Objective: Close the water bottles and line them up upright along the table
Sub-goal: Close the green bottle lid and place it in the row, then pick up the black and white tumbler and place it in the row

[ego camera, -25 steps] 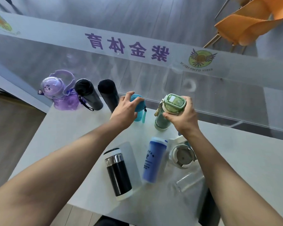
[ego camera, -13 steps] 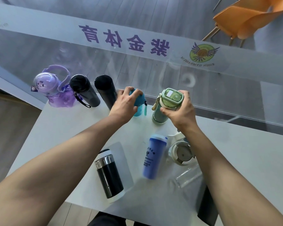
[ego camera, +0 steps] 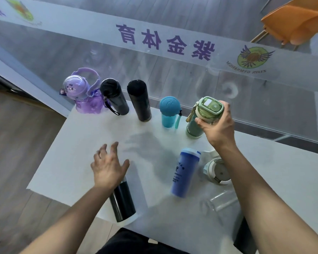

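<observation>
Green bottle [ego camera: 207, 114] upright, lid gripped by right hand [ego camera: 218, 129].

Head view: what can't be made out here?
- Black flask: top hidden under the left hand; cap state unknown.
- Green bottle: right hand covers its side; lid latch unclear.
- Clear bottle: transparent, blurred, partly behind the right forearm.
- Dark object at the table's near edge: mostly hidden by the right forearm.
</observation>
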